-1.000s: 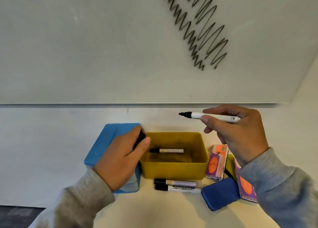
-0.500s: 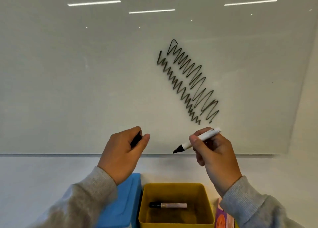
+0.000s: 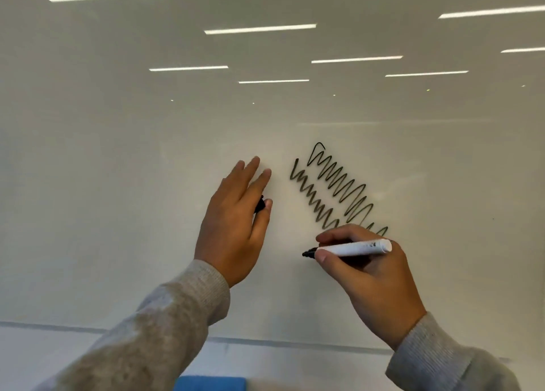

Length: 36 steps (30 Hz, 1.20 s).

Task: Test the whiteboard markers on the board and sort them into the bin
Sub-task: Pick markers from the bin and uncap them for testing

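My right hand [image 3: 370,268] grips a white marker [image 3: 354,248] with its black tip pointing left, close to the whiteboard [image 3: 118,169], just below two black zigzag scribbles [image 3: 333,190]. My left hand [image 3: 236,222] is raised against the board to the left of the scribbles. Its long fingers are stretched out, while thumb and forefinger pinch the marker's black cap [image 3: 260,205]. The bins and the other markers are out of view.
The top edge of a blue box [image 3: 209,384] shows at the bottom of the frame. The board's lower edge [image 3: 280,343] runs across below both wrists. Ceiling lights reflect in the upper board.
Both hands rose from above the bins up to the board. The view tilted upward, so the yellow bin left the frame. The marker tip now sits by the board below the scribbles.
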Available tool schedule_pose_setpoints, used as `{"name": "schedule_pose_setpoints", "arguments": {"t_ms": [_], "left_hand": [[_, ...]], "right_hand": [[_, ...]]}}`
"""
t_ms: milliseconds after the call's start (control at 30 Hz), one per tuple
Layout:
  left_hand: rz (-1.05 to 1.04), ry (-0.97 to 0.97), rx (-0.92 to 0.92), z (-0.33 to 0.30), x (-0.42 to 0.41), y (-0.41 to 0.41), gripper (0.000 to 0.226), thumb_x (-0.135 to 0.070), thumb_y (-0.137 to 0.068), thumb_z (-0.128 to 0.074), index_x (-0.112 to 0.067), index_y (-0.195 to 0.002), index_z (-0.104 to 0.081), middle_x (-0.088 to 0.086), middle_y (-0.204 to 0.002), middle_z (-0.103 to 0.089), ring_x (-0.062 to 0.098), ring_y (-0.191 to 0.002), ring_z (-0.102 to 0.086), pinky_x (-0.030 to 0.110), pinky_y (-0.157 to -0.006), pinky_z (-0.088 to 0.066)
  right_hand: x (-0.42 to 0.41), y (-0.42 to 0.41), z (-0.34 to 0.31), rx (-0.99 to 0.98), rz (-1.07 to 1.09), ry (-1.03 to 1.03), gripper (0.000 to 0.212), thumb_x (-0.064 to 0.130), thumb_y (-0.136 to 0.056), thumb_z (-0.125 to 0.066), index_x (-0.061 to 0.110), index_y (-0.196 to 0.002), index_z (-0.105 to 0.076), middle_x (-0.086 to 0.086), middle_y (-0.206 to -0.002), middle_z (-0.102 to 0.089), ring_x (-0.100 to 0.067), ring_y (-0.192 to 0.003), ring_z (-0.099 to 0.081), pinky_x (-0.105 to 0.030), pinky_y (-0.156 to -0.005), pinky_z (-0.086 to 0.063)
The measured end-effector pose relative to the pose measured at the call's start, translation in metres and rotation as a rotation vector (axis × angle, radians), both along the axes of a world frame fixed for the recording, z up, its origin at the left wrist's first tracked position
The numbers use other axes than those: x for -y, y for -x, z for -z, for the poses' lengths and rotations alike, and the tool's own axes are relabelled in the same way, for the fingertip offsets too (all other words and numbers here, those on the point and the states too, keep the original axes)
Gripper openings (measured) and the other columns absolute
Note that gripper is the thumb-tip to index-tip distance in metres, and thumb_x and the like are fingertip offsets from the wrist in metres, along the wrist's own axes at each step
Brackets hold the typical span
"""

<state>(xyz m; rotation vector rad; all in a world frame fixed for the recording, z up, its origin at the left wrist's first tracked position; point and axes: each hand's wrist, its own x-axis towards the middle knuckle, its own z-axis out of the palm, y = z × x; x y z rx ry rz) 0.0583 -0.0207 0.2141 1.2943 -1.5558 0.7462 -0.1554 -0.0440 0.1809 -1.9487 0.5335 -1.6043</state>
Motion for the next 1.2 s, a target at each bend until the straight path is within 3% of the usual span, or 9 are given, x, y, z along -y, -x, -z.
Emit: {"name": "schedule_pose_setpoints", "arguments": {"t_ms": [67, 200, 467, 667, 867, 1067, 1200], "left_hand": [[-0.092, -0.002, 0.087, 0.003, 0.011, -0.005, 0.054, -0.029, -0.106, -0.037, -0.018, -0.158, -0.023, -0.006, -0.167, -0.009, 0.012, -0.154, -0.001, 0.044, -0.124, -0.016], [-0.265, 0.077, 0.272, 0.016, 0.024, -0.016, 0.056, -0.018, -0.106, -0.041, -0.003, -0.156, -0.022, 0.013, -0.165, -0.013, 0.028, -0.153, -0.009, 0.052, -0.120, -0.026], [-0.334, 0.055, 0.320, 0.020, 0.022, -0.022, 0.057, -0.025, -0.107, -0.039, -0.005, -0.156, -0.020, 0.012, -0.166, -0.011, 0.026, -0.154, -0.009, 0.050, -0.119, -0.029], [-0.314, 0.053, 0.311, 0.021, 0.021, -0.022, 0.061, -0.023, -0.106, -0.046, -0.005, -0.157, -0.018, 0.011, -0.166, -0.009, 0.026, -0.154, -0.008, 0.049, -0.120, -0.028], [-0.313, 0.054, 0.314, 0.022, 0.020, -0.022, 0.061, -0.024, -0.107, -0.044, -0.007, -0.158, -0.016, 0.010, -0.167, -0.007, 0.024, -0.154, -0.005, 0.047, -0.122, -0.024], [-0.309, 0.059, 0.309, 0.023, 0.019, -0.022, 0.061, -0.023, -0.106, -0.044, -0.007, -0.158, -0.016, 0.009, -0.167, -0.008, 0.024, -0.154, -0.006, 0.046, -0.122, -0.024], [-0.310, 0.049, 0.296, 0.023, 0.020, -0.021, 0.061, -0.024, -0.106, -0.043, -0.008, -0.158, -0.015, 0.009, -0.167, -0.007, 0.023, -0.154, -0.005, 0.045, -0.122, -0.023]], "right_hand": [[0.007, -0.006, -0.017, -0.005, 0.064, 0.137, 0.012, 0.017, -0.085, -0.077, 0.026, -0.092, -0.078, 0.011, -0.090, -0.074, -0.011, -0.090, -0.069, -0.019, -0.071, -0.056], [0.021, -0.022, -0.047, 0.023, 0.142, 0.326, 0.013, 0.018, -0.087, -0.077, 0.022, -0.099, -0.078, 0.012, -0.095, -0.074, -0.009, -0.091, -0.069, -0.018, -0.073, -0.055], [0.035, -0.045, -0.071, 0.057, 0.221, 0.514, 0.018, 0.021, -0.089, -0.076, 0.017, -0.107, -0.076, 0.008, -0.101, -0.074, -0.008, -0.092, -0.069, -0.020, -0.077, -0.058], [0.036, -0.050, -0.063, -0.050, 0.301, 0.667, 0.014, 0.017, -0.090, -0.075, 0.014, -0.104, -0.076, 0.007, -0.097, -0.071, -0.005, -0.085, -0.064, -0.011, -0.077, -0.052], [0.038, -0.041, -0.056, -0.063, 0.302, 0.688, 0.016, 0.015, -0.089, -0.076, 0.013, -0.105, -0.077, 0.003, -0.100, -0.074, -0.009, -0.088, -0.068, -0.017, -0.078, -0.056], [0.038, -0.039, -0.046, -0.133, 0.293, 0.705, 0.019, 0.016, -0.087, -0.076, 0.014, -0.107, -0.077, 0.002, -0.100, -0.074, -0.010, -0.087, -0.068, -0.006, -0.080, -0.052], [0.038, -0.033, -0.049, -0.086, 0.323, 0.689, 0.018, 0.017, -0.088, -0.076, 0.014, -0.106, -0.077, 0.004, -0.100, -0.074, -0.007, -0.086, -0.066, -0.007, -0.080, -0.051]]}}
